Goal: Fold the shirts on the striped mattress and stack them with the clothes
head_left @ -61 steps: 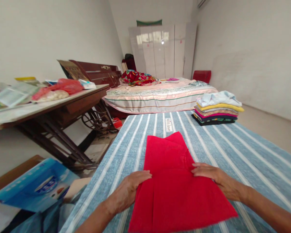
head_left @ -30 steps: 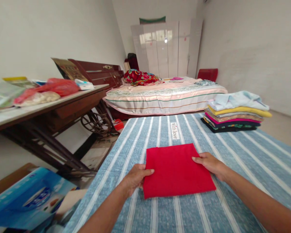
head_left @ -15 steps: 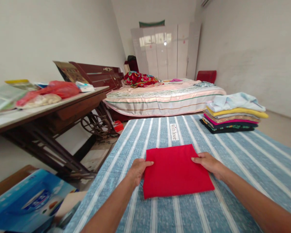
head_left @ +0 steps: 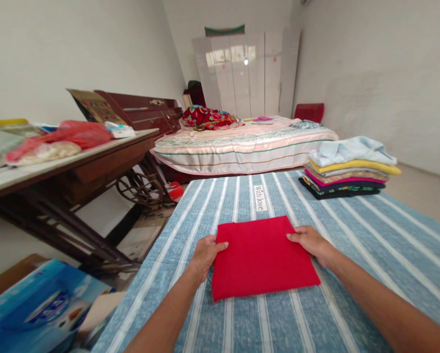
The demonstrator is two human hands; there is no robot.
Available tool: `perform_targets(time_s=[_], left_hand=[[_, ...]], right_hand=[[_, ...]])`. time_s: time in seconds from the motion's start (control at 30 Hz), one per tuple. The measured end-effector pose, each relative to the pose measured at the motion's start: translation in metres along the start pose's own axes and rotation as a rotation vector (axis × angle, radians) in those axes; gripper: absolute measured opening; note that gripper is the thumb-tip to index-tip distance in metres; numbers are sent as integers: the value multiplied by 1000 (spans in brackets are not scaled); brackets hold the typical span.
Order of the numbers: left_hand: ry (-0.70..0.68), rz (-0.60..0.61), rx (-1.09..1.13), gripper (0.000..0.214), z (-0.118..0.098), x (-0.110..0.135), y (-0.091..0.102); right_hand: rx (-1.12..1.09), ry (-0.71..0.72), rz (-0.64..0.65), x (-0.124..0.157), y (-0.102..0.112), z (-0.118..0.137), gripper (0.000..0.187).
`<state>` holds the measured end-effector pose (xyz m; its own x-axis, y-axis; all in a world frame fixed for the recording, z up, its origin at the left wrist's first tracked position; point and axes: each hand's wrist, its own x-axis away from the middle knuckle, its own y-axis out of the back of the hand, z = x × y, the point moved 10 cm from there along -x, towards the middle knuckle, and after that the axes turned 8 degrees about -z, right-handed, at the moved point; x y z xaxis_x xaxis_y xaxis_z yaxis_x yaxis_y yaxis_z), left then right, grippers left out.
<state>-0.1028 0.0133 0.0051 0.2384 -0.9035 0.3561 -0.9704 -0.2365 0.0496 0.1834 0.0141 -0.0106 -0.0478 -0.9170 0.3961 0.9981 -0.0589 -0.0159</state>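
Observation:
A red garment [head_left: 260,260], folded into a flat rectangle, is on or just over the blue-and-white striped cloth [head_left: 190,220] in front of me. My left hand [head_left: 207,255] grips its left edge, thumb on top and the other fingers underneath. On the opposite side my right hand [head_left: 310,242] pinches the right edge the same way. The fingers below the fabric are hidden. Farther back on the right stands a stack of folded clothes [head_left: 348,171], with a pale blue piece on top and a yellow one beneath it.
Behind the striped surface is a bed [head_left: 238,152] with a red floral blanket [head_left: 208,117]. A table with an iron treadle wheel [head_left: 139,187] stands at left, carrying a red plastic bag [head_left: 82,134]. A blue carton [head_left: 47,304] sits low at left.
The whole view has shifted slightly, so everything appears a little farther left and higher. Both hands keep their hold on the red garment, which looks otherwise unchanged.

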Motion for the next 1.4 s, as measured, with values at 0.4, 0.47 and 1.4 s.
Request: perform_targets(time_s=[0.4,0.47,1.4], left_hand=[[15,-160,17,22,-8,-30,8],[-11,-139,33,20,-13,-32,5],[-61,-123,-454,25,-46,-54,-7]], right_hand=[[-6,-44,-103,-32,6,8,9],[-35,-9,-112,-33,7,11,7],[510,76,-332,-68,30,38,24]])
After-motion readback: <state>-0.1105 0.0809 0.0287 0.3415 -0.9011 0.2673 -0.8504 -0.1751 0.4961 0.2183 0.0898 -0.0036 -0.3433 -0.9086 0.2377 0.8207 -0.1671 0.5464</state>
